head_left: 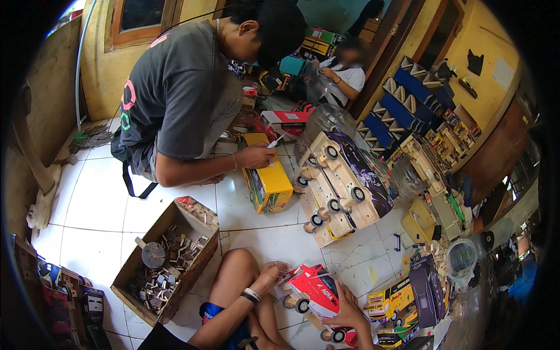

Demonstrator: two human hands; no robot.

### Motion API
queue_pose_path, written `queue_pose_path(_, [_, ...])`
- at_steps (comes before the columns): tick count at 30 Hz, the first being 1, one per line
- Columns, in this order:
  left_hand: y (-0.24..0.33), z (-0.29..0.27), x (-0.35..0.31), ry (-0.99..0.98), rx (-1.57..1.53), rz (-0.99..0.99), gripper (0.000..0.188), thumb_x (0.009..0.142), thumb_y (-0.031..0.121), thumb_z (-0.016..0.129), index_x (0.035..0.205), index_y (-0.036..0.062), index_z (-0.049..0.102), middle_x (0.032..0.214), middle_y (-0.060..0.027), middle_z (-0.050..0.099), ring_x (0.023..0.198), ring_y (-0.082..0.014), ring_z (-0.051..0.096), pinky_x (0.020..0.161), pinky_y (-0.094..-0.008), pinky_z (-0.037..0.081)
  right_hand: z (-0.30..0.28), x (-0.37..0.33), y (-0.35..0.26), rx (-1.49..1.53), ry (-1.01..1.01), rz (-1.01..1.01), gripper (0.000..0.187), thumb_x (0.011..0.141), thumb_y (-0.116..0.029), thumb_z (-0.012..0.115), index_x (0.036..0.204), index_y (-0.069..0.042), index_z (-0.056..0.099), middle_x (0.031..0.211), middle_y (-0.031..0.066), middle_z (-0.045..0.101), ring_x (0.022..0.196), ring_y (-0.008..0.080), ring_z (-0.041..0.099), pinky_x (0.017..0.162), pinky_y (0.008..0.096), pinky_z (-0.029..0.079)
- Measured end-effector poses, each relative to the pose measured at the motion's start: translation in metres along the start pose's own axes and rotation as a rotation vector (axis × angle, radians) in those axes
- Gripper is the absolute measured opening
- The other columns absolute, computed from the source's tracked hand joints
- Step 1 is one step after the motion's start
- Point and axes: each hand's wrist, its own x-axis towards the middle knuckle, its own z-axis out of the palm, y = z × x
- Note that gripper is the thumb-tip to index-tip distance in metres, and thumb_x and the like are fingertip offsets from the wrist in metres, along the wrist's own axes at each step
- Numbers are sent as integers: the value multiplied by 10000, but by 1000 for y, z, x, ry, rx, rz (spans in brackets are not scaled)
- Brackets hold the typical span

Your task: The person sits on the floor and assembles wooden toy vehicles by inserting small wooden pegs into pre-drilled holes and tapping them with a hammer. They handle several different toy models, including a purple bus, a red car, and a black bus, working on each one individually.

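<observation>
A red and white wooden toy truck with black-rimmed wheels lies tilted on its side in front of me, its pale wood underside toward my legs. My right hand is wrapped over its far right side and grips it. At the truck's front end, my left hand has its fingers pinched together; whatever is between them is too small to make out. Dark and white bands circle my left wrist. To my left stands an open wooden box full of small wood and metal-looking pieces, with a round grey disc on top.
Across from me a crouching person holds a white tube over a yellow toy truck body. Several wheeled wooden toys lie stacked on the white tile floor. More toy vehicles crowd my right; others lie far left.
</observation>
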Motion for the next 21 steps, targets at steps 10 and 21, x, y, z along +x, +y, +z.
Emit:
queue_pose_path(10, [-5, 6, 2, 0, -11, 34, 198, 964, 134, 596, 1029, 59, 768, 846, -29, 710, 761, -146, 631, 665, -275, 460, 8, -7, -19, -136, 148, -22, 1306, 506, -472, 958, 1585, -131, 304, 1466, 278, 405, 1365, 499, 412, 1155, 598, 337])
queue_pose_path(21, [-7, 1, 15, 140, -327, 89, 198, 998, 204, 583, 1006, 65, 723, 828, -10, 674, 718, -116, 627, 624, -253, 483, -72, -21, -60, -24, 355, -144, 1121, 492, -327, 1001, 1432, -96, 434, 1385, 243, 483, 1324, 444, 470, 1135, 527, 393])
